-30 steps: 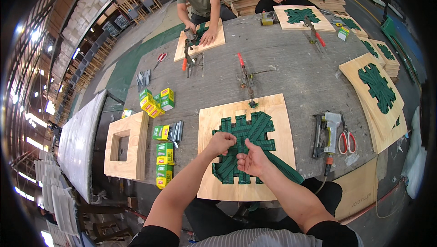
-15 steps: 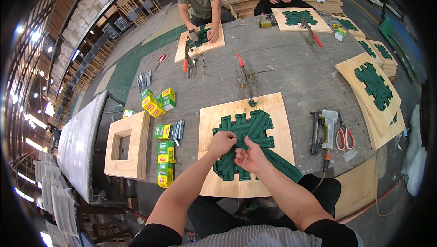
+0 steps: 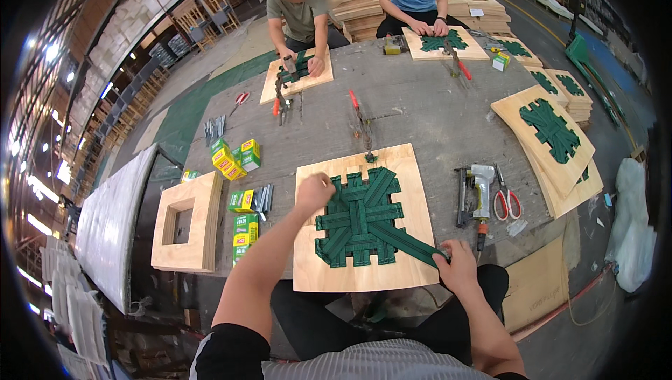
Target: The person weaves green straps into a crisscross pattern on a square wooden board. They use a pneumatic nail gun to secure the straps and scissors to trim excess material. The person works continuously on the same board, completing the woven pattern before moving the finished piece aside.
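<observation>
Webbing lies woven in a green lattice on the board, between the two hands. One strap runs out of it toward the lower right and past the board's edge, where the right hand pinches its loose end between thumb and fingers. Left hand is just beyond the lattice's upper left corner, above the board, fingers curled beside a green strip end; I cannot tell whether they grasp it. The middle of the lattice sits clear of both hands.

A clamp with a red handle stands at the board's far edge. Right of the board, on the table, scissors lie just beside a staple gun; green-and-yellow boxes stand to its left.
</observation>
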The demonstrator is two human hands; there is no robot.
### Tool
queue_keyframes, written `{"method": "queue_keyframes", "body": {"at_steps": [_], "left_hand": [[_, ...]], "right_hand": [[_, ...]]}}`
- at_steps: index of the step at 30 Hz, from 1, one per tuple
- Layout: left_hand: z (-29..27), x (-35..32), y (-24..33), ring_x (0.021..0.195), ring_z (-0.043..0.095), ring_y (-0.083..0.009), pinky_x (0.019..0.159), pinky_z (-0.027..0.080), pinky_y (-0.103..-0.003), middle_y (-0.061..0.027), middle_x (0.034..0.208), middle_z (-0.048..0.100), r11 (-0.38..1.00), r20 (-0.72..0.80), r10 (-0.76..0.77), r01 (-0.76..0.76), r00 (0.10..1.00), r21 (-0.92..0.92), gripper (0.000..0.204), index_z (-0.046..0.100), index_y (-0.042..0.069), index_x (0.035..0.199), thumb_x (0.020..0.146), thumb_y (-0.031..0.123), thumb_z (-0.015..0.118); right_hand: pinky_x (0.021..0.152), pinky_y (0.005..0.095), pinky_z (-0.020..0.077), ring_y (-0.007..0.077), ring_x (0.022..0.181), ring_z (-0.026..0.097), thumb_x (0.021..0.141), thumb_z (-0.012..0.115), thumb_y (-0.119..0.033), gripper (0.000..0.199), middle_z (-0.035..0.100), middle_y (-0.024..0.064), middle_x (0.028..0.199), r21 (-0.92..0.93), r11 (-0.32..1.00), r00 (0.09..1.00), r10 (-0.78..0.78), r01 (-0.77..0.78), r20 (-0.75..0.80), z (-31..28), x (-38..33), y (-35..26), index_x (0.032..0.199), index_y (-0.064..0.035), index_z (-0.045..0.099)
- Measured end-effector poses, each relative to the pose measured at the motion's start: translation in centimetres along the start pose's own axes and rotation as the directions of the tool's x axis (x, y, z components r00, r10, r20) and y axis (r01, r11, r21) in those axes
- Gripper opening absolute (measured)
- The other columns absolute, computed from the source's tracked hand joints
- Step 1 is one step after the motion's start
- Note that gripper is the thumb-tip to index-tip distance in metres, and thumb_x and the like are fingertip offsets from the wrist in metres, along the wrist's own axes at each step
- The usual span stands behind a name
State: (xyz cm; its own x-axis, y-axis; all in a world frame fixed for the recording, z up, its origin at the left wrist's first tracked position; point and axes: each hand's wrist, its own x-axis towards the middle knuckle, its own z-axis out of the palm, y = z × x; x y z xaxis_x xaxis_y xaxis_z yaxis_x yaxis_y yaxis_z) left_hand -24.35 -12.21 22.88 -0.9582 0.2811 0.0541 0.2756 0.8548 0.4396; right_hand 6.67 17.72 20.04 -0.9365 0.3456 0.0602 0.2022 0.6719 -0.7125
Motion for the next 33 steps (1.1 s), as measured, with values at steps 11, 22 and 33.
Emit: {"method": "queue_keyframes", "body": {"at_steps": [11,22,33], "left_hand": [[0.0,-4.2,0.2,0.104,0.062,-0.0173,0.084,0.054,-0.034,-0.0064,0.122,0.065,0.579,0.375,-0.091,0.355,0.923,-0.734,0.069,0.039,0.011,0.154,0.090,0.007,0.064],[3.0,-3.2,0.1,0.089,0.075,-0.0328,0.079,0.058,-0.045,-0.0204,0.094,0.076,0.911,-0.041,-0.211,0.181,0.977,-0.370,0.021,0.074,0.000,0.104,0.088,0.011,0.064],[-1.0,-0.5,-0.2,0.066,0.075,-0.0215,0.060,0.059,-0.037,-0.0146,0.082,0.075,0.800,-0.071,-0.456,0.373,0.887,-0.470,0.025,0.074,0.003,0.111,0.096,0.020,0.063]], "right_hand": [[0.093,0.0477,0.0474,0.0394,0.107,0.057,0.081,0.083,-0.038,0.045,0.057,0.0184,0.110,-0.087,0.996,0.981,0.015,0.002,0.194,0.4,-0.9,1.1,0.100,-0.0009,0.066],[0.082,0.0438,0.0484,0.0357,0.094,0.063,0.087,0.077,-0.038,0.036,0.066,0.0155,0.092,-0.005,0.994,0.955,-0.102,0.108,0.278,-2.8,-2.9,2.3,0.084,-0.0027,0.072],[0.071,0.0469,0.0508,0.0404,0.080,0.069,0.093,0.072,-0.035,0.036,0.068,0.0222,0.081,0.040,0.998,0.955,0.038,-0.052,0.294,0.3,-2.0,-0.3,0.090,0.0004,0.068]]}}
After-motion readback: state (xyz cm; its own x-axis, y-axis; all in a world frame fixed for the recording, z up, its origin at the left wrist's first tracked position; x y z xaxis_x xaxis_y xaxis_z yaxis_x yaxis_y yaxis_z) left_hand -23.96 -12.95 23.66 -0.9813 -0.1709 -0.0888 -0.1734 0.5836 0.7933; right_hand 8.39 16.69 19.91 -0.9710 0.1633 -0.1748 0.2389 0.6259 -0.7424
